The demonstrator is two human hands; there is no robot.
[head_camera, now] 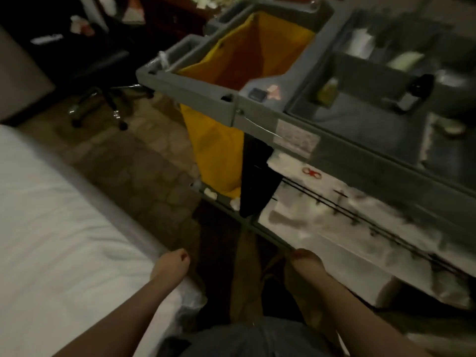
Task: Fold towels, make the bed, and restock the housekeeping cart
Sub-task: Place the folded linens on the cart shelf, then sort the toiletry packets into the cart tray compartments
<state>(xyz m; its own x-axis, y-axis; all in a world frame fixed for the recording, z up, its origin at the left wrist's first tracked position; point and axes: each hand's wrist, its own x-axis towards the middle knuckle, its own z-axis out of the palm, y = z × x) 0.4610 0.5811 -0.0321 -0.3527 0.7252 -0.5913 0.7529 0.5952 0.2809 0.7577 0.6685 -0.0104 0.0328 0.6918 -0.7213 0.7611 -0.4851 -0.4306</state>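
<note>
The grey housekeeping cart stands to my right. A yellow linen bag hangs open at its near end. White folded linen lies on its lower shelf. The bed's white sheet fills the left. My left hand hangs beside the bed's edge with loosely curled fingers and holds nothing. My right hand is at the front edge of the cart's lower shelf, with its back to me and its fingers hidden. The whole view is dim and blurred.
The cart's top tray holds bottles and small supplies. A black office chair stands on the patterned carpet beyond the bed. A narrow strip of floor runs between bed and cart, where my legs are.
</note>
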